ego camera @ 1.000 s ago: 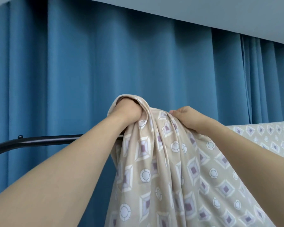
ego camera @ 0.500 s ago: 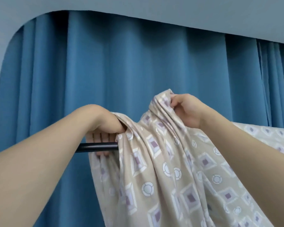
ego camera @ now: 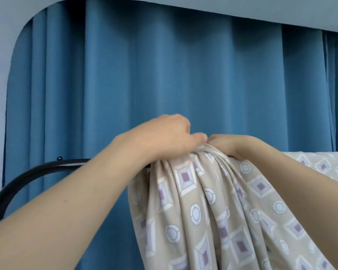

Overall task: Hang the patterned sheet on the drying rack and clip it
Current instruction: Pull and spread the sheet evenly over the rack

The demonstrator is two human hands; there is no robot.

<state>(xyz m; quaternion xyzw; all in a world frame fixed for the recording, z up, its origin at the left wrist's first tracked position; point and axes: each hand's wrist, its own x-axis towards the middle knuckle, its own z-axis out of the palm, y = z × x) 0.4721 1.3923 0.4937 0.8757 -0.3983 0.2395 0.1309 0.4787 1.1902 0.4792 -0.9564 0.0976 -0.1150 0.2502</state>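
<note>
- I see my left hand [ego camera: 164, 137] up on top of the bunched cloth. Its fingers curl down and grasp the gathered top of the patterned sheet [ego camera: 213, 207].
- My right hand [ego camera: 228, 145] is just beside it, almost touching. Its fingers curl over the same bunch and go behind it, so I cannot see the tips.
- The patterned sheet is tan with purple squares and pale round shapes. It hangs over the black bar of the drying rack [ego camera: 39, 170], and many folds fall down from my hands.
- More of the sheet lies flat along the bar to the right, behind my right arm.
- The bar is bare on the left, where it bends down in a curve. A small black knob sits on top of it there.
- I cannot see any clip on the sheet.
- A blue curtain [ego camera: 144, 84] hangs behind the rack, with a pale wall [ego camera: 0, 55] to its left and above it.
</note>
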